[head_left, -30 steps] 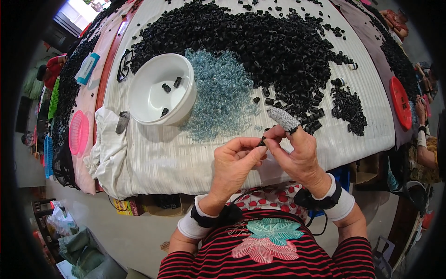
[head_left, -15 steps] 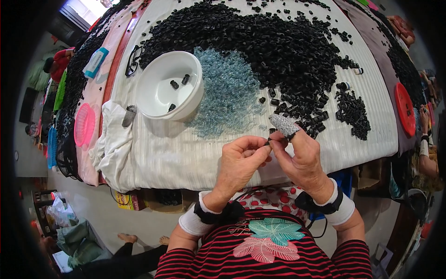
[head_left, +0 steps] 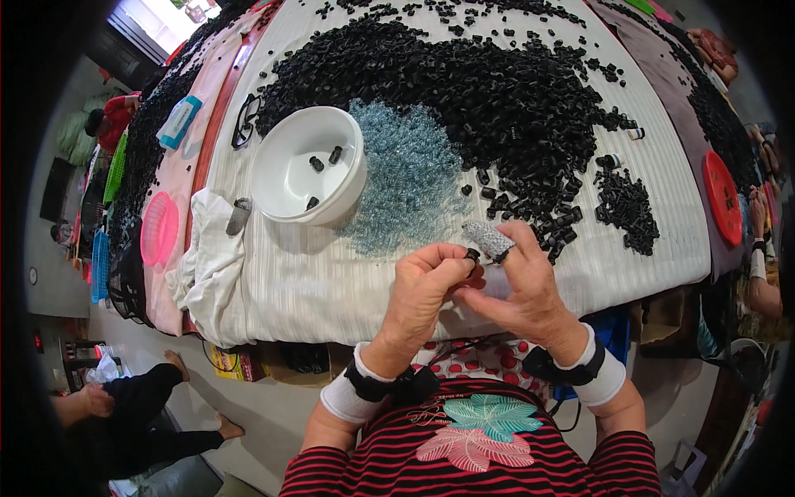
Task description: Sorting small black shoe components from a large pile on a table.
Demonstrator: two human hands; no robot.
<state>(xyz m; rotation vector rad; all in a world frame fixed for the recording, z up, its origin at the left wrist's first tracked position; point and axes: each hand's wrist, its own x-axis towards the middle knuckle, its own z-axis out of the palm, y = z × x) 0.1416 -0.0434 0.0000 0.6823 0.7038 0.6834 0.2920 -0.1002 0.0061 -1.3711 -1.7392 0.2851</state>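
My left hand (head_left: 426, 286) and my right hand (head_left: 526, 286) meet over the near edge of the table, fingertips pinching one small black plastic piece (head_left: 473, 256) between them. A grey fabric cot covers my right index finger (head_left: 489, 238). Just beyond the hands lies a patch of pale blue springs (head_left: 406, 174), and behind it a big heap of black plastic pieces (head_left: 489, 91). A white bowl (head_left: 286, 182) with three black pieces in it stands to the left.
The white ribbed table cloth (head_left: 315, 282) hangs over the near edge. Glasses (head_left: 246, 120) and a blue-white packet (head_left: 179, 121) lie at the left; a pink basket (head_left: 157, 228) and a red lid (head_left: 723, 196) sit on neighbouring tables. A person crouches at lower left (head_left: 124, 406).
My hands stay together on the small black piece, with slight finger movement. The view has shifted a little and the crouching person has come into sight at lower left.
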